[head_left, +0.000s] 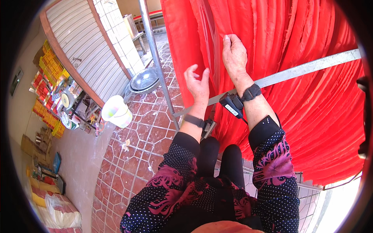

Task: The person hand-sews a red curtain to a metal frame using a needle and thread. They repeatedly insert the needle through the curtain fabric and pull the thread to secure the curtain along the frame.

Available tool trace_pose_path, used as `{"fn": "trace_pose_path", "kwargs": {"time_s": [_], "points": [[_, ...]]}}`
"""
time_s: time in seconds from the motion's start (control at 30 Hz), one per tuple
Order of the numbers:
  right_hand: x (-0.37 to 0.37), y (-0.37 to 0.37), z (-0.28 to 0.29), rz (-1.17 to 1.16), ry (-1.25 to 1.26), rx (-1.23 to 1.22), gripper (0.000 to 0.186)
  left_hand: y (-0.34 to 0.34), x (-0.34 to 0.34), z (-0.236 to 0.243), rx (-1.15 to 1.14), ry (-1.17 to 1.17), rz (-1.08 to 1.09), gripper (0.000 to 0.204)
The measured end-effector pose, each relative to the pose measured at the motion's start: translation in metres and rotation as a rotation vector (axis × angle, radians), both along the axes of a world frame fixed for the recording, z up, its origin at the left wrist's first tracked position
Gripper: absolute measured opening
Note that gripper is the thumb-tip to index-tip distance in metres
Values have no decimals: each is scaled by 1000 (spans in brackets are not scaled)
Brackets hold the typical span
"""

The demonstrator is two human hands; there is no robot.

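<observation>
Many folds of bright red cloth (295, 42) hang in front of me, across the middle and right of the view. My right hand (236, 58) is raised against the folds, its thumb and fingers pinched together on an edge of the cloth. Lower and to the left, my left hand (199, 84) has its fingers apart and holds nothing; it is beside the cloth's left part. A flat metal bar (307, 70) crosses in front of the cloth and passes behind my forearms. Each wrist has a dark strap, with a small black device near the right one.
An upright metal pole (154, 54) stands left of the cloth. Further left on the red tiled floor (136, 155) are a white bucket (117, 112) and a grey basin (144, 80). Cluttered goods (50, 93) line the far left, near a slatted door (79, 42).
</observation>
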State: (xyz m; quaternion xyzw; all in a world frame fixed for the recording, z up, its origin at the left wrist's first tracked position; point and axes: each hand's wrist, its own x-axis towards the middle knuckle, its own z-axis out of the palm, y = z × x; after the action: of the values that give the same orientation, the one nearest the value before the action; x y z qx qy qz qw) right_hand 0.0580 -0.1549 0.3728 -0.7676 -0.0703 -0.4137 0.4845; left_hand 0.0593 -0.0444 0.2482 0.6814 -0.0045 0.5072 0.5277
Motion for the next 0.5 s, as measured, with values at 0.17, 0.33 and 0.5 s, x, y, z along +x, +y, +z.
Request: {"fn": "trace_pose_path", "kwargs": {"time_s": [0.17, 0.33, 0.5], "points": [[-5, -1, 1, 37, 45, 12, 28, 11, 34, -2, -56, 103, -134, 36], [-7, -1, 2, 56, 50, 32, 27, 27, 50, -9, -251, 99, -386, 14], [-3, -2, 1, 28, 42, 20, 28, 46, 43, -18, -428, 20, -429, 16]]}}
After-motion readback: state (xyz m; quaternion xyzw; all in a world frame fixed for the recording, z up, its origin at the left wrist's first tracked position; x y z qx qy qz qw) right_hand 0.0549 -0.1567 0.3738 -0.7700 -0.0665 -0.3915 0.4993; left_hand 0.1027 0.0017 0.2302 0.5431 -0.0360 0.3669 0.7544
